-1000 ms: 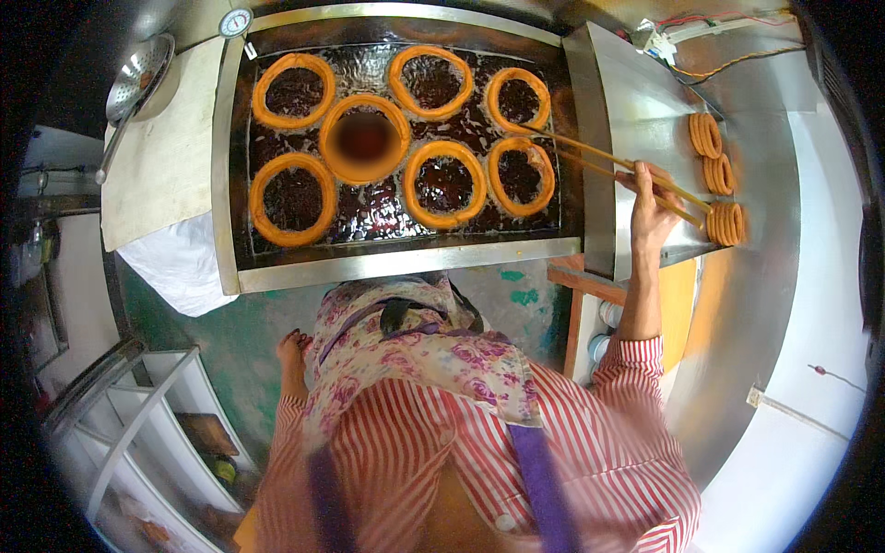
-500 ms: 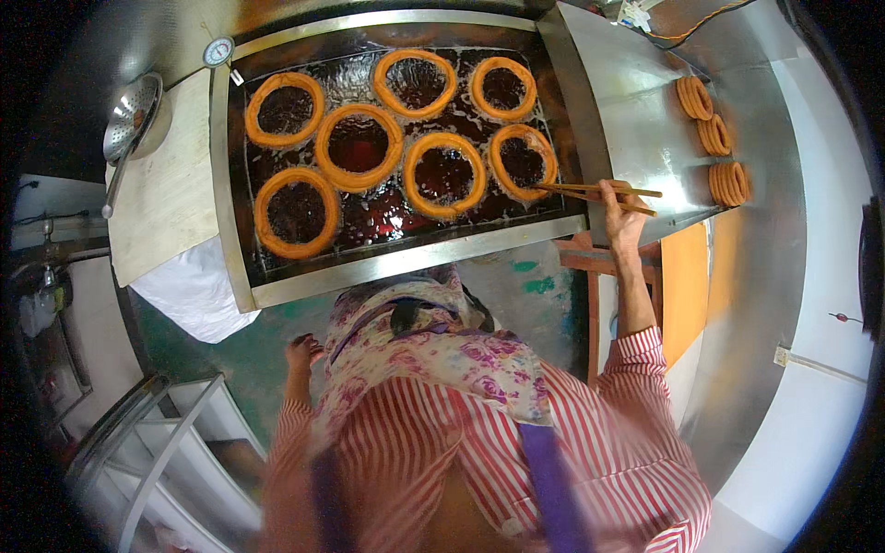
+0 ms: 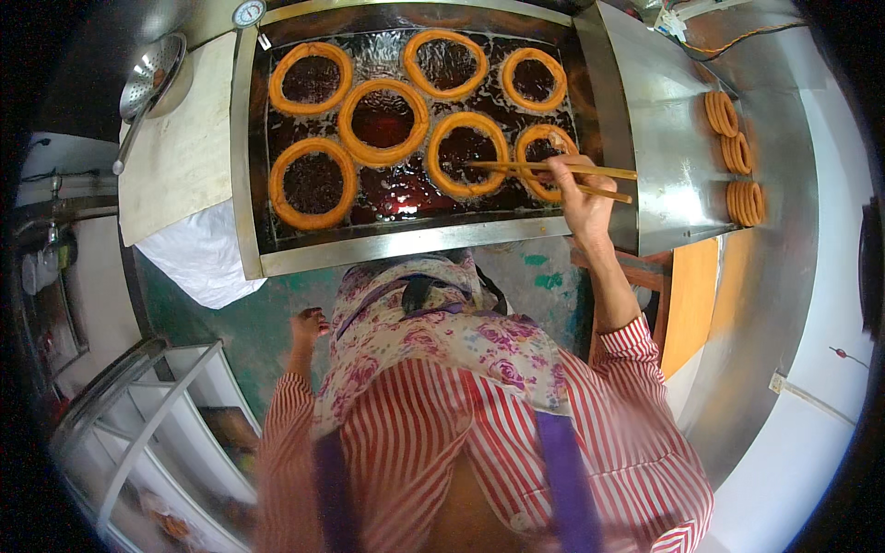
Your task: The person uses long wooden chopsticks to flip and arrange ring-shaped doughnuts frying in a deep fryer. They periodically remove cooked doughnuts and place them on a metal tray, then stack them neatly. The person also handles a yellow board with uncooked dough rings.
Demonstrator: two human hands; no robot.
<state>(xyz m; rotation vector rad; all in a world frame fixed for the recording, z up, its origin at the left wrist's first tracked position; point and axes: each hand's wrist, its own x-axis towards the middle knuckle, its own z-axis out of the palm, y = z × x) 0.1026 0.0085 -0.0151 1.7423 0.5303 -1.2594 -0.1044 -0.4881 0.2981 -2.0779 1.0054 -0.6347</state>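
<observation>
Long wooden chopsticks (image 3: pixel 619 172) are held in my right hand (image 3: pixel 584 198), its fingers closed round them at the fryer's right front. Their tips reach left over the right side of a golden fried dough ring (image 3: pixel 466 191). Beneath the chopsticks and partly behind my hand floats another dough ring (image 3: pixel 542 129), with a paler patch on top. Several more rings lie in the dark, bubbling oil of the rectangular fryer (image 3: pixel 415 236). My left hand (image 3: pixel 311 323) hangs low beside the floral apron, away from the fryer, with fingers loosely bent and nothing visible in it.
Stacked fried rings (image 3: pixel 745 203) stand on the metal counter (image 3: pixel 678 138) right of the fryer. A dial thermometer (image 3: pixel 249 13) sits at the fryer's far left corner. A perforated skimmer (image 3: pixel 152 78) rests at the left board (image 3: pixel 175 157). White shelving (image 3: pixel 175 396) is at lower left.
My right hand has moved left with the chopsticks, whose tips went from the right-hand ring to the ring left of it. The whole view has shifted slightly.
</observation>
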